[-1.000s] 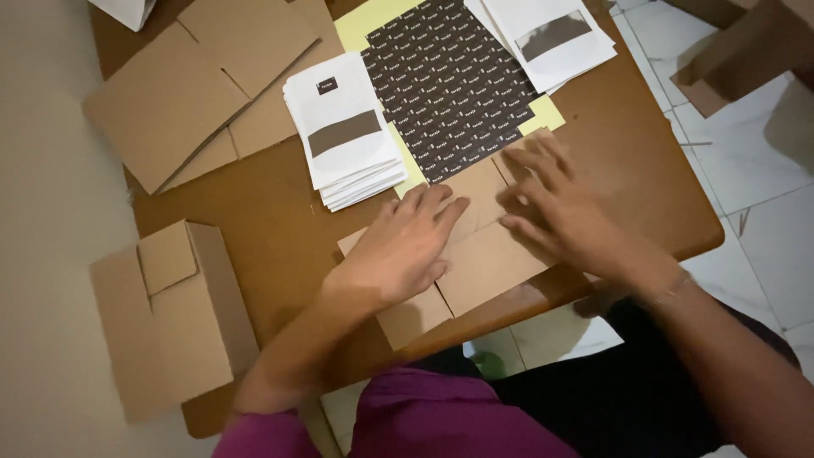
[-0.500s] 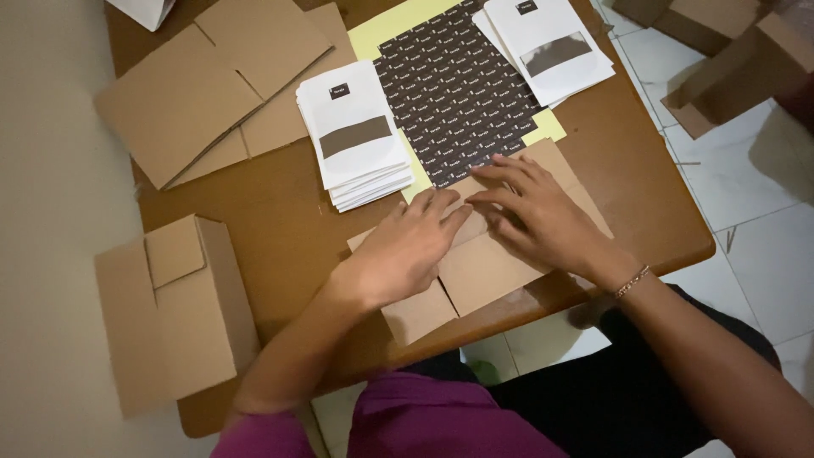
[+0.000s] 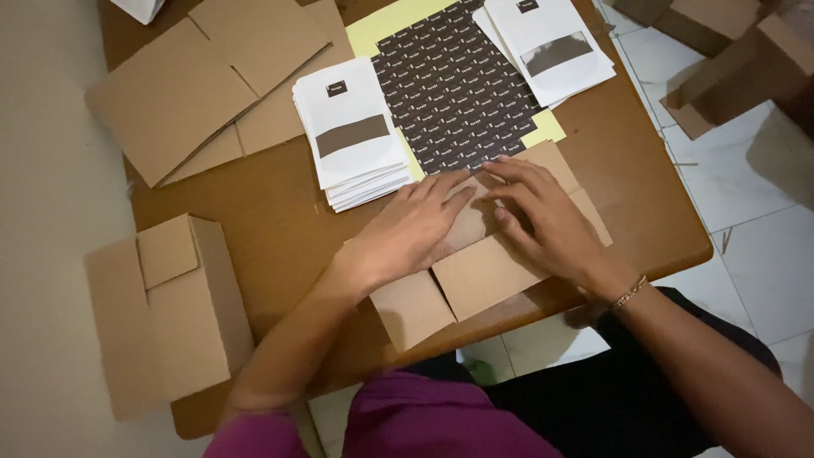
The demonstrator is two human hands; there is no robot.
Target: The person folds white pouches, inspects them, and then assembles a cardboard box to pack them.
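Observation:
A flat, unfolded cardboard box blank (image 3: 475, 276) lies at the near edge of the brown table (image 3: 280, 229). My left hand (image 3: 415, 229) presses flat on its middle, fingers spread toward the far side. My right hand (image 3: 543, 212) rests palm down on the blank just to the right, its fingertips almost meeting those of the left. Neither hand holds anything. Just beyond the fingers lie a dark patterned sheet (image 3: 454, 85) and a stack of white printed sheets (image 3: 352, 136).
A second white stack (image 3: 551, 42) sits at the far right on a yellow sheet (image 3: 386, 21). Flat cardboard blanks (image 3: 203, 80) lie at the far left. A folded box (image 3: 161, 314) stands at the table's left. More cardboard boxes (image 3: 729, 68) are on the tiled floor at right.
My right hand has slid left along the blank, toward my left hand. The left hand has stayed pressed in about the same place.

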